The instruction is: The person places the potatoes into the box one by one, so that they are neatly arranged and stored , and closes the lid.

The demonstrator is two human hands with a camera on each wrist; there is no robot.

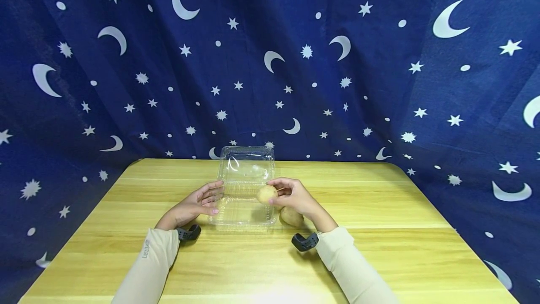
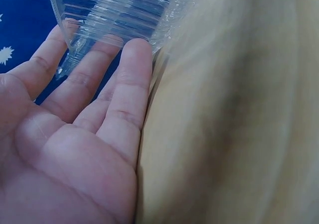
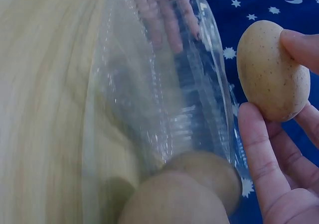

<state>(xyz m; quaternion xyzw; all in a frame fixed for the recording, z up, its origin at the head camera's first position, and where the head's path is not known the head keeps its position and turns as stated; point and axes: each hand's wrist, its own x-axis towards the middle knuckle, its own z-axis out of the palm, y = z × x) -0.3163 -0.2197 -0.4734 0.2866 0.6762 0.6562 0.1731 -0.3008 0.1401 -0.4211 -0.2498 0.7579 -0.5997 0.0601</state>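
A clear plastic clamshell box [image 1: 242, 212] lies on the table with its lid [image 1: 246, 163] raised at the back. My left hand [image 1: 195, 206] rests at the box's left side, fingers extended; in the left wrist view the fingertips [image 2: 137, 52] meet the ribbed plastic wall. Between thumb and fingers, my right hand [image 1: 297, 199] pinches a pale, speckled potato [image 3: 271, 72] above the box's right edge. Below that hand another potato [image 1: 291, 217] lies just right of the box. In the right wrist view two potatoes overlap there, a nearer one [image 3: 172, 201] and one behind [image 3: 212, 176].
The wooden table [image 1: 236, 266] ends at a dark blue curtain [image 1: 253, 79] printed with moons and stars. Black straps [image 1: 305, 242] sit on both wrists, beside pale sleeves.
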